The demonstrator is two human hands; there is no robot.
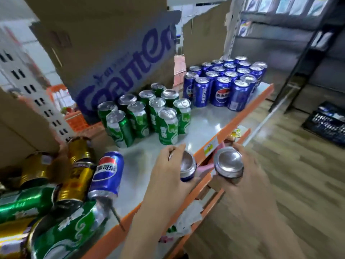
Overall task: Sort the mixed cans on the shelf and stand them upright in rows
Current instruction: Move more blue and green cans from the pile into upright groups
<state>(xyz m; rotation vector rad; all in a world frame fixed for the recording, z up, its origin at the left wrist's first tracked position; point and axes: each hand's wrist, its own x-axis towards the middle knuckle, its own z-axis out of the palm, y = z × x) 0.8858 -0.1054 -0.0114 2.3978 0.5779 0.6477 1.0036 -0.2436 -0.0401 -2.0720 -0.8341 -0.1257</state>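
Right now both hands hover at the orange front edge (240, 116) of the shelf (201, 126), each wrapped round a can with its shiny base turned toward the camera. The left hand (168, 171), at about 6 o'clock in the view, grips a blue can (187, 168) just over the edge. The right hand (240, 184), toward 4 o'clock and out beyond the edge above the wooden floor (298, 165), grips a second can (228, 162) whose colour cannot be told.

At 12 o'clock from the hands stand the green cans (149, 114), upright in close rows. At 1 o'clock the blue cans (224, 81) stand upright in a tight block reaching near the front edge on the right. Between the two groups and along the front runs a bare strip of shelf.

At 9 o'clock lies the unsorted heap (56, 184): gold, green and blue cans on their sides, touching and overlapping, one blue can (107, 174) tilted at its near side. A big cardboard box (112, 43) hangs over the green rows from behind.
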